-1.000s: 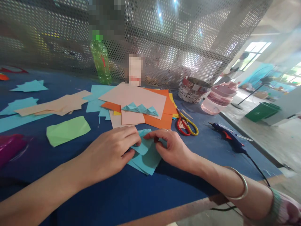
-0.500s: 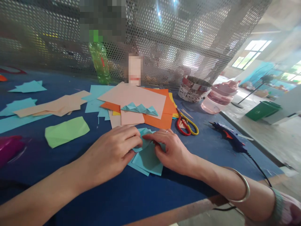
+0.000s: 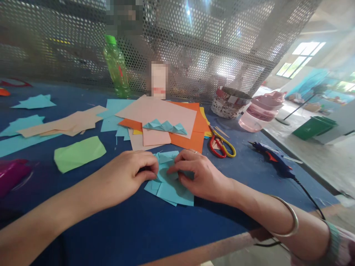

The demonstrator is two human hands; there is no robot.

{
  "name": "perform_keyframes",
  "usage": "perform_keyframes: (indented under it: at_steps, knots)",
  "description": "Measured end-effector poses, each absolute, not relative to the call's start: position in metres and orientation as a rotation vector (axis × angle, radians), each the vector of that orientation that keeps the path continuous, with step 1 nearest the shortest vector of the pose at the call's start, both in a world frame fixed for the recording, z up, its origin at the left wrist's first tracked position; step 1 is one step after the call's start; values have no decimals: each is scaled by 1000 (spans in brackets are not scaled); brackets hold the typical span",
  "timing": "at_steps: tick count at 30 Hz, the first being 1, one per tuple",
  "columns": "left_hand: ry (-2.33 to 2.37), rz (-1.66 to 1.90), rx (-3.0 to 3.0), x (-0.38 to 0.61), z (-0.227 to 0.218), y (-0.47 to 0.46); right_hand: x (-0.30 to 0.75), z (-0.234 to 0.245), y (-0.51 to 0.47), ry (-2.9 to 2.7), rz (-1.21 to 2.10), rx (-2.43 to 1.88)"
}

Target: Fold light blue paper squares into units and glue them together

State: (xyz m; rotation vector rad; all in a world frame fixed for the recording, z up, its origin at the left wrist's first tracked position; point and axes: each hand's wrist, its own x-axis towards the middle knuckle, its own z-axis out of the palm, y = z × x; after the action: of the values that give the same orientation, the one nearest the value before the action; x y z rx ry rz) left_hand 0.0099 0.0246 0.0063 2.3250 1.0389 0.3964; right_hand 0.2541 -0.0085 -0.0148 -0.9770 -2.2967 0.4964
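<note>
A folded sheet of teal paper [image 3: 169,184] lies on the blue table covering [image 3: 111,232], right in front of me. My left hand [image 3: 130,173] pinches its left edge between thumb and fingers. My right hand [image 3: 201,175] presses on its right part, with fingertips on the upper fold. Part of the fold is hidden under my fingers. Beyond my hands, a pleated teal paper strip [image 3: 165,127] rests on a pink paper sheet [image 3: 155,112], which overlaps an orange sheet [image 3: 188,142].
Red-and-yellow scissors [image 3: 222,146] and a blue hot glue gun [image 3: 273,160] lie to my right. A green paper piece [image 3: 79,153] and teal cut-outs [image 3: 33,102] lie to my left. A green bottle [image 3: 116,66] and pink container [image 3: 259,114] stand before a perforated metal screen [image 3: 208,40].
My left hand has shifted left and now pinches the teal paper's edge. The paper lies flatter and wider on the table, and the view has tilted slightly.
</note>
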Motion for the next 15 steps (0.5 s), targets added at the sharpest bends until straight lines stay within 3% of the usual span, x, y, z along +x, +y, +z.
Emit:
perform_keyframes:
  at_steps: [15]
  knots:
    - [1143, 586, 2320, 17, -7, 19, 263, -13, 5, -2388, 579, -811]
